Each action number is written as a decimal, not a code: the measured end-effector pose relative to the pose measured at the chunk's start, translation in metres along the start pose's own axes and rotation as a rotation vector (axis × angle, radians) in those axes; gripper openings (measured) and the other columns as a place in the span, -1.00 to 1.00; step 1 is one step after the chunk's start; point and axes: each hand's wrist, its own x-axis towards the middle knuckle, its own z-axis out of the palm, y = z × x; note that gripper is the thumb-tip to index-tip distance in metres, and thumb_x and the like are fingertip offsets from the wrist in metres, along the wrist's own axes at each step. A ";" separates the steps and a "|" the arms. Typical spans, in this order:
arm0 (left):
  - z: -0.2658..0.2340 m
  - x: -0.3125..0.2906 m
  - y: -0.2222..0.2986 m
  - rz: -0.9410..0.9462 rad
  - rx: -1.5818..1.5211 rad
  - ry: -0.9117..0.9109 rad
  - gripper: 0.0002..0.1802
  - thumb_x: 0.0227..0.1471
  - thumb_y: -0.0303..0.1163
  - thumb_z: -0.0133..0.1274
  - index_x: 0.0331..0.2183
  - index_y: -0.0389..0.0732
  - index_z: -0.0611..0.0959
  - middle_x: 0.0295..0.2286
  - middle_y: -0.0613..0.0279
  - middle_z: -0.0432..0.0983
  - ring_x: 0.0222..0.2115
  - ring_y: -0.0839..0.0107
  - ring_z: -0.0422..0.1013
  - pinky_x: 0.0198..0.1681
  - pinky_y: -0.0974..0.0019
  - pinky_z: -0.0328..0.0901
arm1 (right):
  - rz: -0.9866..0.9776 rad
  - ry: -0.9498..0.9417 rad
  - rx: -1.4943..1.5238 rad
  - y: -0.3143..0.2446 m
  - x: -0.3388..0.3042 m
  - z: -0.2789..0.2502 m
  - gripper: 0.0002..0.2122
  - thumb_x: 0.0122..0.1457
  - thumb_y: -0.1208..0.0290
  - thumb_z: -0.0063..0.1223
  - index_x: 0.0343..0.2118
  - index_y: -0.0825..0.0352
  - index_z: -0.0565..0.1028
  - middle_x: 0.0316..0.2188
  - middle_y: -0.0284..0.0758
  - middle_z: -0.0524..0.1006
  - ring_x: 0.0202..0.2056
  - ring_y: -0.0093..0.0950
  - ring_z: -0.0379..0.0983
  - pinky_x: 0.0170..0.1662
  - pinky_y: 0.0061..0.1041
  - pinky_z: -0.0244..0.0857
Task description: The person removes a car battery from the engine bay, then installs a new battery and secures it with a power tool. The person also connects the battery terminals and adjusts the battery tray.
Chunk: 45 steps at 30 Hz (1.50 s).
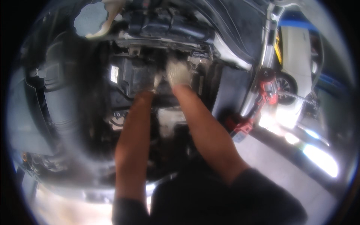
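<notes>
Both my forearms reach forward into a car's engine bay. My right hand (pixel 179 74), in a pale glove, is low among the parts beside a dark boxy housing (pixel 138 72); motion blurs its fingers. Just left of it, my left hand (pixel 157 81) shows only as a thin strip of pale glove, its fingers hidden down in the gap next to the housing. Whatever either hand touches there cannot be made out. A light metal part (pixel 170 118) lies below my wrists.
A thick dark ribbed hose (pixel 62 101) runs along the left, with a round grey cap (pixel 90 19) at the upper left. A red and black cordless power tool (pixel 262 95) rests at the bay's right edge. Farther right stands a white car (pixel 296 48).
</notes>
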 end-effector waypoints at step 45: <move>-0.151 0.007 0.345 0.170 -0.109 0.400 -0.75 0.17 -0.18 0.33 -0.22 -0.13 0.79 -0.40 0.11 0.68 -0.35 0.14 0.66 -0.30 0.06 0.54 | 0.040 0.159 1.024 0.312 -0.182 -0.147 -0.78 0.28 0.45 0.40 -0.09 0.44 0.69 -0.17 -0.21 0.66 -0.25 -0.39 0.62 -0.23 -0.39 0.52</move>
